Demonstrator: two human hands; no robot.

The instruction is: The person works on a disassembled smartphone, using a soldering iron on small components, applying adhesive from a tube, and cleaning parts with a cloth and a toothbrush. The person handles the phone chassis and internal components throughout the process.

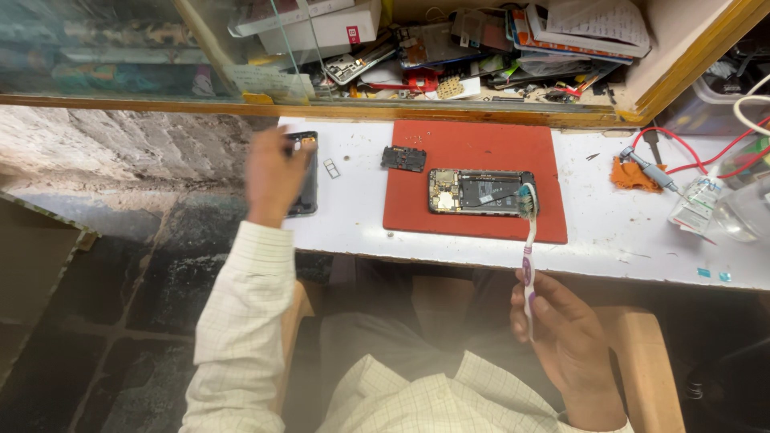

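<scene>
My right hand (561,337) grips a white and purple toothbrush (528,248) by its handle. Its bristled head rests on the right end of an opened phone (480,192), whose circuit board shows. The phone lies on a red mat (473,148). My left hand (273,175) reaches to the left end of the white bench and lies on a dark phone back cover (306,172). Whether the fingers grip the cover is unclear. A small black inner cover (403,158) lies on the mat's left edge, and a small card tray (331,167) sits beside it on the bench.
A white bench (609,232) runs left to right. A glass-fronted shelf (481,48) behind it holds several phone parts, boxes and papers. At the right are an orange cloth (631,175), a probe with red wires (654,168) and a clear bottle (696,204). A stone floor (120,265) lies left.
</scene>
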